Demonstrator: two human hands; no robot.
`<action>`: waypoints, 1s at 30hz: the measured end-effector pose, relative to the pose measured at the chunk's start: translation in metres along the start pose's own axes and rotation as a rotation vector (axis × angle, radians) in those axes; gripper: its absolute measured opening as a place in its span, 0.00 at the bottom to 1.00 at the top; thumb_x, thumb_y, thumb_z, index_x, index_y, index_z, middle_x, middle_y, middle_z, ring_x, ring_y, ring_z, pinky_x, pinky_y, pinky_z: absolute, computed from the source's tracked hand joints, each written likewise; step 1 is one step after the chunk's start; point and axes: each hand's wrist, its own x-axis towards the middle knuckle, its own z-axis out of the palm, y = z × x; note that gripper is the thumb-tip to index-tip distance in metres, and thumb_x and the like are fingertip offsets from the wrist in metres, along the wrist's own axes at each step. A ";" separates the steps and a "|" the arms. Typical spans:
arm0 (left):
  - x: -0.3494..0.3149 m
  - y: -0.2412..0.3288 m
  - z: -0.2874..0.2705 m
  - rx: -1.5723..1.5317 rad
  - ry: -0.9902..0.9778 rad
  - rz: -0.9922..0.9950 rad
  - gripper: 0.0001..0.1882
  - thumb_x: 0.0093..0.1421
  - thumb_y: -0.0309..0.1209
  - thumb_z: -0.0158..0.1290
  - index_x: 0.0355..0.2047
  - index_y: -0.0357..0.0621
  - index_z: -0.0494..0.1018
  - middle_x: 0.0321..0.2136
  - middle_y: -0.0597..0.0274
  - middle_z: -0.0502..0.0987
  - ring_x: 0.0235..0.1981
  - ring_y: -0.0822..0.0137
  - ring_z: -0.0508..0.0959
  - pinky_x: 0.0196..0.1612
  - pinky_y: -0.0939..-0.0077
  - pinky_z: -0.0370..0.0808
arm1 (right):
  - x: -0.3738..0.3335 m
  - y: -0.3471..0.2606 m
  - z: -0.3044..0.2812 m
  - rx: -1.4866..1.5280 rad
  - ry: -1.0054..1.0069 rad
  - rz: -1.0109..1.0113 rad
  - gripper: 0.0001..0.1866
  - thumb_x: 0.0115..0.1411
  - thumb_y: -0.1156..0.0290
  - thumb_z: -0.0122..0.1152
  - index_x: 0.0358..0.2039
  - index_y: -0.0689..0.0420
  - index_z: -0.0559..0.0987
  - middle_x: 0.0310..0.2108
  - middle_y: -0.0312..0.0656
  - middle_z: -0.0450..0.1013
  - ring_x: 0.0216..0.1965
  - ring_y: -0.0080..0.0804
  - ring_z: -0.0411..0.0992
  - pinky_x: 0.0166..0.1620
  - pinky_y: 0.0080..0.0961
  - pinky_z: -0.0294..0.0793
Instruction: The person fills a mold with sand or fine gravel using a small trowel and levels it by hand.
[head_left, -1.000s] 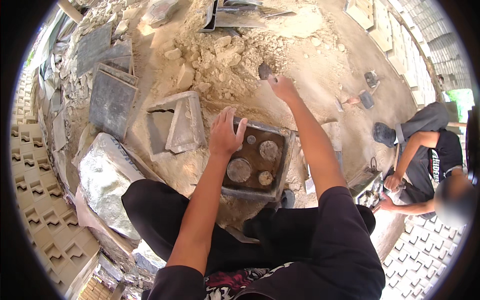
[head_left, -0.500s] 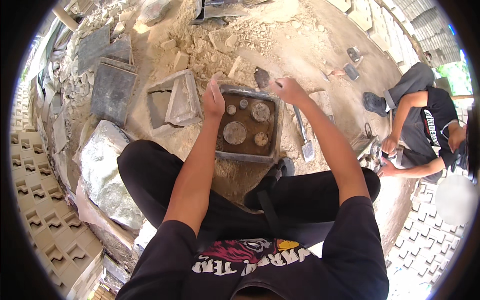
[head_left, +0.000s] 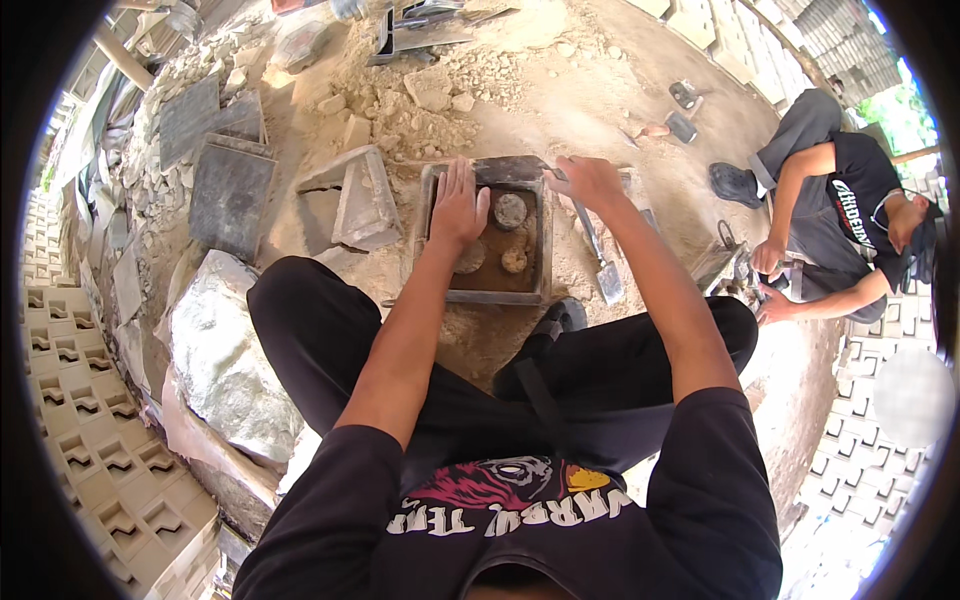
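Observation:
A square dark-rimmed box frame (head_left: 490,297) lies on the ground in front of my knees, filled with brown sandy material. Round pale lumps are set in it, among them one near the far side (head_left: 510,210) and a smaller one (head_left: 514,260). My left hand (head_left: 460,207) reaches over the left part of the frame with fingers stretched out, hiding some of the lumps. My right hand (head_left: 588,184) is closed on the handle of a small trowel (head_left: 557,174) at the far right corner. The trowel's dark blade blends with the far rim.
A metal-bladed tool (head_left: 607,281) lies right of the frame. A broken pale mold-like block (head_left: 365,203) sits to its left, near dark flat slabs (head_left: 229,190) and a large whitish rock (head_left: 228,345). Rubble (head_left: 430,90) spreads beyond. Another person (head_left: 850,210) sits at right, hands busy.
My left hand has moved right, from the frame's left rim to over its inside. The trowel, which held crumbly material beyond the far rim, is now lower at the rim.

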 end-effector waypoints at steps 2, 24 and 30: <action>-0.001 0.000 0.002 -0.202 0.047 -0.034 0.26 0.71 0.39 0.35 0.61 0.31 0.61 0.61 0.40 0.64 0.65 0.48 0.61 0.67 0.57 0.55 | -0.011 0.011 -0.008 -0.017 -0.034 0.045 0.26 0.64 0.43 0.45 0.39 0.53 0.78 0.28 0.47 0.78 0.32 0.48 0.78 0.36 0.44 0.77; 0.025 -0.040 -0.009 -0.047 0.083 -0.445 0.21 0.70 0.43 0.40 0.47 0.34 0.69 0.41 0.40 0.76 0.46 0.41 0.74 0.51 0.51 0.69 | 0.164 0.047 0.090 0.258 -0.576 0.151 0.37 0.62 0.42 0.48 0.38 0.71 0.79 0.39 0.65 0.76 0.44 0.59 0.76 0.50 0.45 0.73; 0.028 -0.041 -0.009 -0.120 -0.069 -0.541 0.24 0.69 0.45 0.42 0.50 0.34 0.69 0.51 0.43 0.73 0.55 0.44 0.70 0.59 0.51 0.63 | 0.252 -0.055 0.133 0.393 -0.473 0.194 0.31 0.62 0.45 0.48 0.43 0.64 0.81 0.45 0.59 0.77 0.49 0.54 0.75 0.54 0.45 0.72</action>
